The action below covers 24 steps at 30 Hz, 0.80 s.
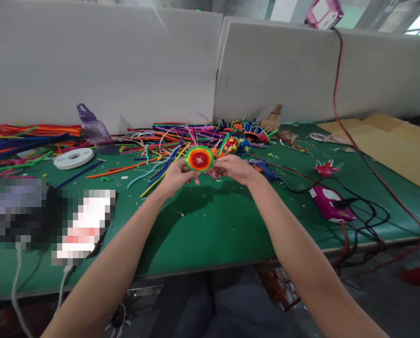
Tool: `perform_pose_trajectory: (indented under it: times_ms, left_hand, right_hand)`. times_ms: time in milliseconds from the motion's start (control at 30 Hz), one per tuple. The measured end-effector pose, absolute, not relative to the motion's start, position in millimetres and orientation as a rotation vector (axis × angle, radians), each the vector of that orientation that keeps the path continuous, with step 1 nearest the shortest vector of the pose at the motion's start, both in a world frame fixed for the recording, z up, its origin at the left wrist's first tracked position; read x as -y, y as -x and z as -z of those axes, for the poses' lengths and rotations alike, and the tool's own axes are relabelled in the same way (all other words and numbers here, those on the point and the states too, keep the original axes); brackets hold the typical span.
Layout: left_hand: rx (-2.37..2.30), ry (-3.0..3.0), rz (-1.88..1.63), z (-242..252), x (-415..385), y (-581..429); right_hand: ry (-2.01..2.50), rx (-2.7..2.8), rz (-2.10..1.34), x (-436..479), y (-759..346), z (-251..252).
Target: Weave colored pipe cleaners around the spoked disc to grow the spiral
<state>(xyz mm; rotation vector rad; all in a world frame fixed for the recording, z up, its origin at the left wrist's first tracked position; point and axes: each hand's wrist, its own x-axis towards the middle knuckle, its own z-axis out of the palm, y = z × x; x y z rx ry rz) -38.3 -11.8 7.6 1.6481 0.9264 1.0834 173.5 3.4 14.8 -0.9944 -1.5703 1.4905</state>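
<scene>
A round disc of coiled pipe cleaners point(199, 159), with rings of red, orange, yellow and a green rim, is raised above the table and faces me. My left hand point(175, 178) pinches its left edge. On the opposite edge, the fingers of my right hand point(235, 170) are closed too. Behind the disc spreads a heap of loose pipe cleaners point(164, 136) in many colours. Beside the heap lie a red round piece with yellow stars point(231, 144) and a blue one point(244, 146). A blue glue gun point(266, 171) rests right of my right hand, partly hidden.
At left stand a purple bottle point(95, 131) and a white spool point(73, 158), with a pixelated phone-like object point(85, 227) nearer me. A magenta power socket block point(331, 204) with tangled cables and a brown cardboard sheet point(396, 150) lie right. White partitions point(283, 70) border the green table point(210, 234).
</scene>
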Motion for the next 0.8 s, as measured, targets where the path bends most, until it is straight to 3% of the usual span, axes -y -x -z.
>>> perform_pose_trajectory:
  times_ms: [567, 800]
  left_hand:
    - [-0.980, -1.672, -1.118, -8.8, 8.5, 40.2]
    - [-0.941, -1.635, -1.105, -8.5, 10.6, 38.0]
  right_hand:
    - [1.208, 1.457, -1.429, -5.7, -168.7, -13.8]
    - [1.016, 1.437, -1.564, -5.5, -169.4, -11.5]
